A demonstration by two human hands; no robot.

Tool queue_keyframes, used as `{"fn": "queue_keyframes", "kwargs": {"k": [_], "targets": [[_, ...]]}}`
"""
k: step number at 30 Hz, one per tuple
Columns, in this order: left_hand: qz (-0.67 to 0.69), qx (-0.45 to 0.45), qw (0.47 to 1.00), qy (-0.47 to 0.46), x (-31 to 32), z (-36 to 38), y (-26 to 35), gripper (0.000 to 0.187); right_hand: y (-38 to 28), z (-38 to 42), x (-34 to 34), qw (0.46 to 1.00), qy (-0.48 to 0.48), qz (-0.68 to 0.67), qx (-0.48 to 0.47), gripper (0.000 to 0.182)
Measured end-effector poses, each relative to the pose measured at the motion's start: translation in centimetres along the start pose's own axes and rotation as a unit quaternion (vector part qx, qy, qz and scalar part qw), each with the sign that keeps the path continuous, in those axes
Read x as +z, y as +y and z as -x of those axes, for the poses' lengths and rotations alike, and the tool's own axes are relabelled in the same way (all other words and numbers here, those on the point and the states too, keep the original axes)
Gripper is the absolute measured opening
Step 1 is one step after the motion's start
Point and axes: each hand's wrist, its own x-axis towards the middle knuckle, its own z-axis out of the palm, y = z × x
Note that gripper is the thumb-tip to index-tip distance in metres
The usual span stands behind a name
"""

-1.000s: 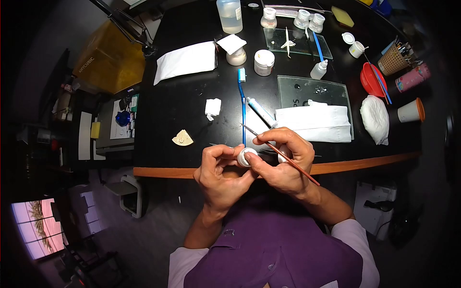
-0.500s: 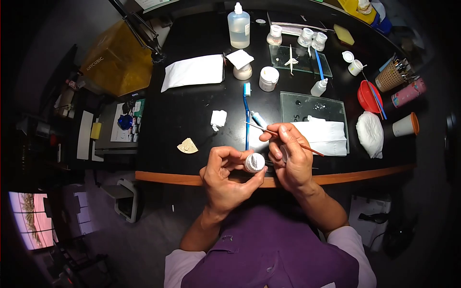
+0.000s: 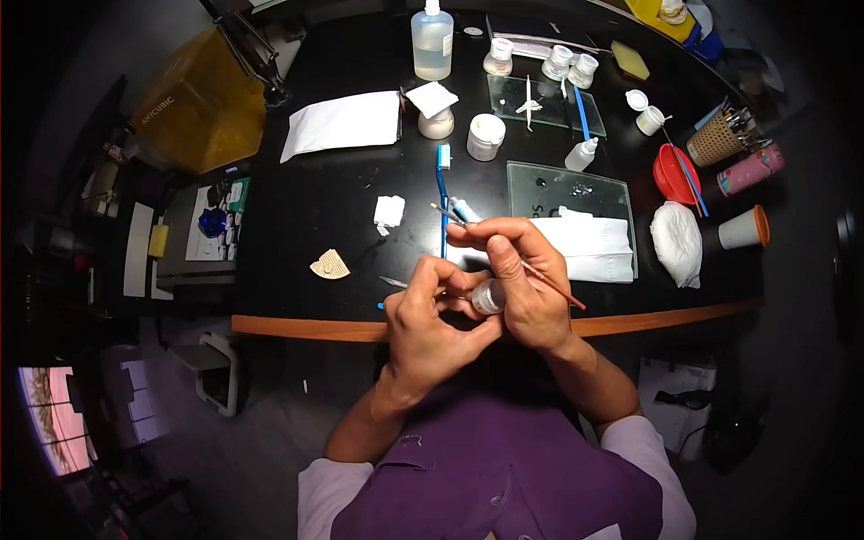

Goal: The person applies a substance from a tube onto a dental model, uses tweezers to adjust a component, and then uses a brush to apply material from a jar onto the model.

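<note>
My left hand [image 3: 430, 317] is closed, its fingers curled around a small clear-sided jar [image 3: 489, 296], which is tilted. Against the jar's right side presses my right hand [image 3: 533, 286], partly hiding it. Pinched in those same right fingers is a thin paintbrush [image 3: 560, 286] with a reddish-brown handle; its pale tip points up and left. Just beyond the hands lie a blue toothbrush [image 3: 442, 184] and a small light-blue tube [image 3: 464, 210]. A pointed metal tool [image 3: 392, 282] shows beside my left fingers, mostly covered.
Folded white paper [image 3: 594, 252] lies over a glass slab [image 3: 571, 189]. Behind stand a white jar [image 3: 486, 137], a large clear bottle [image 3: 433, 45] and a dropper bottle [image 3: 581, 155]. A red bowl [image 3: 673, 175] and a paper cup [image 3: 743, 228] are at right. The wooden edge [image 3: 306, 328] runs in front.
The hands have come together, and the jar has tilted toward my right palm. The brush stays in my right fingers. Tools beside my left hand have come into sight. The view has shifted slightly.
</note>
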Motion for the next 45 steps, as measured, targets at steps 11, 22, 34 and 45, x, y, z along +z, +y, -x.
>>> {"fn": "queue_keyframes", "kwargs": {"k": [11, 22, 34, 45], "targets": [[-0.044, 0.02, 0.999, -0.013, 1.2, -0.2, 0.2, 0.042, -2.8, 0.3, 0.0, 0.983, -0.048, 0.174, 0.024, 0.034], [0.038, 0.013, 0.998, 0.056, 0.4, -1.3, -0.6, 0.046, -1.9, 0.4, -1.4, 0.955, 0.015, 0.267, -0.127, 0.023], [0.046, 0.034, 0.998, 0.006, -0.5, -1.5, -0.2, 0.05, -4.4, -1.2, -3.6, 0.936, -0.125, 0.306, -0.12, 0.023], [-0.049, 0.071, 0.995, 0.052, -0.1, -0.5, 0.0, 0.045, -4.7, -0.5, -2.6, 0.906, -0.09, 0.39, -0.137, 0.035]]}}
